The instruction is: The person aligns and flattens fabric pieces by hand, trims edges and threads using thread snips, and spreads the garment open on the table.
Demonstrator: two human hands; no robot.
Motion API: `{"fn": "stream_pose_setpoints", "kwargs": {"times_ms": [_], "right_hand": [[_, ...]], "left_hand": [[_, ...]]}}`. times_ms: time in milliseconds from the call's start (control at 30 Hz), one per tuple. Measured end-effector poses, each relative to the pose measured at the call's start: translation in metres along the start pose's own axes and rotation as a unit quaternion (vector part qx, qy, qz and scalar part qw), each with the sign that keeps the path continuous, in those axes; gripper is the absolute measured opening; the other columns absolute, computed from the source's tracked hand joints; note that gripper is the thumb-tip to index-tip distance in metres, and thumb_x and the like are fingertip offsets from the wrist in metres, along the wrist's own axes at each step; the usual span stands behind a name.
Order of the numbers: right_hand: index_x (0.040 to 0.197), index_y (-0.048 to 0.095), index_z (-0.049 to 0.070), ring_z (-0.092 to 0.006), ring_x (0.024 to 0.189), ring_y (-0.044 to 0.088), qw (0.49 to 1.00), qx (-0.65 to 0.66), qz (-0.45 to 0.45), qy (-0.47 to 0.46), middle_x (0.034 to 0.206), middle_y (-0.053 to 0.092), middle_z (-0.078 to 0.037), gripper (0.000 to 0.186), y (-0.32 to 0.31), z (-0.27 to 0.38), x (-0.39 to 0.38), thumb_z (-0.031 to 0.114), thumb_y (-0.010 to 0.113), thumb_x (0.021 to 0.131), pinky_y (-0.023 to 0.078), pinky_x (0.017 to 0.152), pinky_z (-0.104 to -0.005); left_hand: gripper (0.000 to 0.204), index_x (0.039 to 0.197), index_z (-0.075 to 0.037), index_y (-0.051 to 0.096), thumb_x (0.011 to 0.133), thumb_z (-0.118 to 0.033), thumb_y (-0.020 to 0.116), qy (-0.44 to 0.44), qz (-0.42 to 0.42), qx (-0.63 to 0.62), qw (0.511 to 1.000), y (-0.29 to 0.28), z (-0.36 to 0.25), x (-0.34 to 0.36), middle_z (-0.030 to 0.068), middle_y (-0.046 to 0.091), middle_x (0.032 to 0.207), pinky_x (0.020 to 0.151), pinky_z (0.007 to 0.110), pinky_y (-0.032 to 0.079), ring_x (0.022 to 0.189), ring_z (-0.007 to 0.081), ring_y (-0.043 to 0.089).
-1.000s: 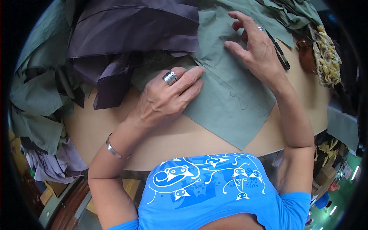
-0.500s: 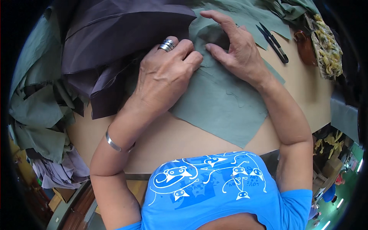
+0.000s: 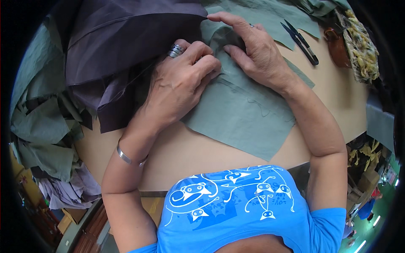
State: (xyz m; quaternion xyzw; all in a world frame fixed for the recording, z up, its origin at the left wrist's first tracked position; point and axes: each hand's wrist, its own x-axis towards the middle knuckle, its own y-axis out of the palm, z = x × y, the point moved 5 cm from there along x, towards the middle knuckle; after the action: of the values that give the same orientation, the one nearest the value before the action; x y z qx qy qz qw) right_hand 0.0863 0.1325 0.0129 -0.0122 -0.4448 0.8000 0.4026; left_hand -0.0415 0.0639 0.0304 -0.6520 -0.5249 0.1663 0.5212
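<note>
My left hand [image 3: 179, 82], with rings and a metal bracelet, is closed at the green cloth [image 3: 242, 114]; its fingertips pinch a fold there. Above and left of it spreads a dark purple cloth [image 3: 122, 46] with frayed edges and a seam. My right hand [image 3: 261, 57] hovers over the upper part of the green cloth. Its thumb and index finger are apart, with the index fingertip at the dark cloth's right corner. The other right fingers are curled and partly hidden. A loose thread [image 3: 259, 105] lies on the green cloth.
Black thread snips [image 3: 300, 42] lie right of my right hand. Beyond stand a brown clay pot [image 3: 337, 48] and a tray of yellowish pieces [image 3: 358, 48]. Green cloth scraps [image 3: 40, 120] hang at the left over a lilac cloth [image 3: 69, 187]. The tan table [image 3: 162, 162] ends near my body.
Both hands have shifted slightly left. The dark cloth's right corner has moved left as well, and my right index fingertip now meets it.
</note>
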Motion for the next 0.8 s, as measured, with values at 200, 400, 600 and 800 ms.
{"fn": "stream_pose_setpoints", "kwargs": {"times_ms": [200, 400, 600, 800], "right_hand": [[0.132, 0.044, 0.015, -0.0187, 0.068, 0.053, 0.999, -0.005, -0.022, -0.025, 0.114, 0.059, -0.001, 0.063, -0.001, 0.004, 0.000, -0.003, 0.061, 0.075, 0.038, 0.074, -0.0304], [0.142, 0.027, 0.016, -0.0291, 0.088, 0.058, 0.993, 0.045, 0.070, 0.087, 0.112, 0.060, -0.013, 0.077, -0.013, 0.007, 0.012, 0.011, 0.065, 0.075, 0.038, 0.087, -0.0486], [0.145, 0.017, 0.014, -0.0364, 0.077, 0.062, 0.989, 0.043, 0.139, 0.017, 0.086, 0.063, -0.017, 0.081, -0.001, 0.003, 0.014, 0.005, 0.060, 0.077, 0.046, 0.078, -0.0456], [0.145, 0.020, 0.013, -0.0317, 0.081, 0.062, 0.975, 0.096, 0.172, 0.099, 0.089, 0.063, -0.015, 0.081, -0.006, 0.013, 0.018, 0.002, 0.058, 0.075, 0.043, 0.079, -0.0422]], "left_hand": [[0.013, 0.086, -0.007, 0.060, 0.075, -0.007, 0.066, 0.003, -0.072, -0.044, 0.996, -0.006, 0.003, -0.009, 0.0072, 0.055, 0.090, 0.066, 0.034, 0.047, 0.078, 0.0258, 0.054], [0.031, 0.098, -0.008, 0.062, 0.068, -0.005, 0.064, 0.058, -0.054, 0.078, 0.994, 0.001, -0.009, -0.035, 0.0032, 0.053, 0.090, 0.068, 0.032, 0.048, 0.079, 0.0204, 0.057], [0.047, 0.106, -0.009, 0.064, 0.061, 0.004, 0.066, 0.047, -0.039, 0.111, 0.992, -0.003, -0.016, -0.036, 0.0057, 0.054, 0.091, 0.069, 0.034, 0.049, 0.079, 0.0236, 0.056], [0.037, 0.106, -0.010, 0.063, 0.069, -0.009, 0.062, 0.050, -0.028, 0.108, 0.993, 0.002, -0.013, -0.034, 0.0036, 0.052, 0.090, 0.069, 0.032, 0.046, 0.077, 0.0185, 0.055]]}}
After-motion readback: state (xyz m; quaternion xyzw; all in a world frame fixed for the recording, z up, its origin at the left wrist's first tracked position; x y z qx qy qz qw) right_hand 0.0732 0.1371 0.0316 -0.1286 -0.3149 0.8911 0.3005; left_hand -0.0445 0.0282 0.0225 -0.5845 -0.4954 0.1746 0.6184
